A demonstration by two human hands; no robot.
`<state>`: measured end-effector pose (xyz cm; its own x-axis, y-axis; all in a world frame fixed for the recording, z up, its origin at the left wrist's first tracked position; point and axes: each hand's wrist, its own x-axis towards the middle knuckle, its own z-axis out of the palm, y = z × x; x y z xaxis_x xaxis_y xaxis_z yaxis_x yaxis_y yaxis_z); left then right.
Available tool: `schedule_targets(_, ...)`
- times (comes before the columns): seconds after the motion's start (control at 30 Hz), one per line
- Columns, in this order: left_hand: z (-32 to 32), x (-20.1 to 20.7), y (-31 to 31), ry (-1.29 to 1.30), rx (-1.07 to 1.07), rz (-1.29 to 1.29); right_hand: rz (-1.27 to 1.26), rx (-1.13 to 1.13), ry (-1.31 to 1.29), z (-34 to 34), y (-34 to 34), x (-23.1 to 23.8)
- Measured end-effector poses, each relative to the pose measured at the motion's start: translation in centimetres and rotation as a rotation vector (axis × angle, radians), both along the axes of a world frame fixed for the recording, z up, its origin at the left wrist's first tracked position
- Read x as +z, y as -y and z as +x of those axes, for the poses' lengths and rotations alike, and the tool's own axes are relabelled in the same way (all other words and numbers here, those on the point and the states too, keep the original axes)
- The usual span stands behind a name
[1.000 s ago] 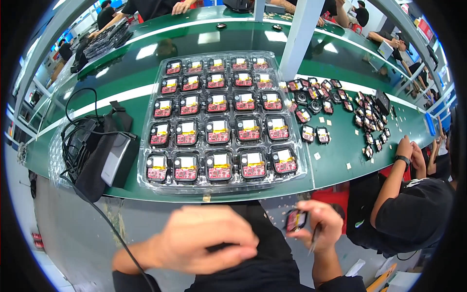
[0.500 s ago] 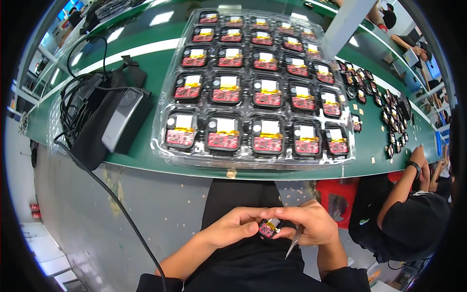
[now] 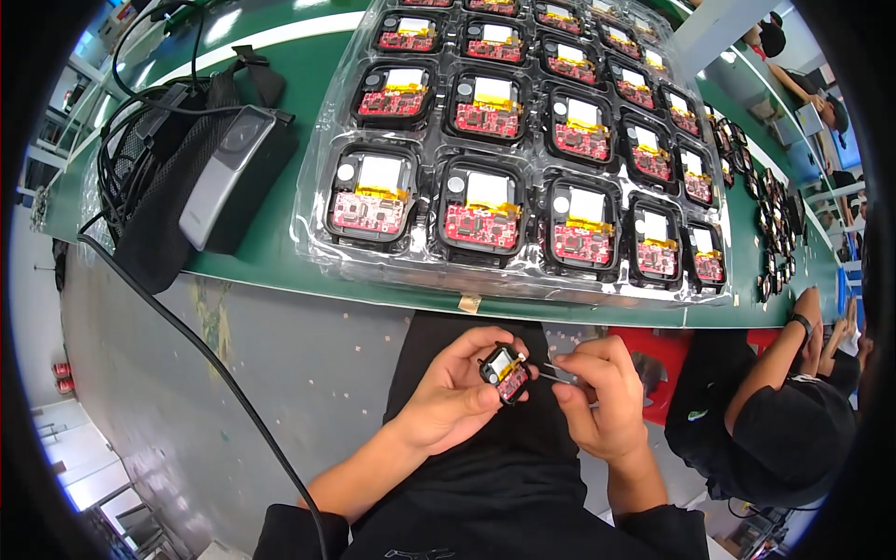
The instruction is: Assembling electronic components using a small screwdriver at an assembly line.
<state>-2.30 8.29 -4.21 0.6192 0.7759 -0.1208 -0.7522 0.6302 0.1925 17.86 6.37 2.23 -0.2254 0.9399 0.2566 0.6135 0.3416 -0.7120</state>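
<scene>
The left hand (image 3: 457, 397) pinches a small black square housing with a red circuit board and yellow strip (image 3: 504, 371) over the lap, below the green bench edge (image 3: 280, 271). The right hand (image 3: 597, 401) grips thin metal tweezers (image 3: 551, 371), tips at the housing. The piece looks light, rigid and fragile; its plastic rim seems the safest hold, clear of the board.

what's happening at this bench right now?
A seated person holds a small black module with a red circuit board in the left hand over their lap, and the right hand brings metal tweezers to its edge. On the green table above sits a clear plastic tray filled with similar units. Another person works to the right.
</scene>
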Motion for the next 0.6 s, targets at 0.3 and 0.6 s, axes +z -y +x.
schedule_targets(0.3, 0.2, -0.2, 0.7, -0.207, 0.086, 0.110, 0.265, -0.119, 0.233, -1.2, 0.6, -2.0)
schedule_targets(0.6, 0.5, -0.2, 1.1, -0.275, 0.115, 0.139, 0.151, -0.154, 0.033, -1.6, 0.9, -2.2)
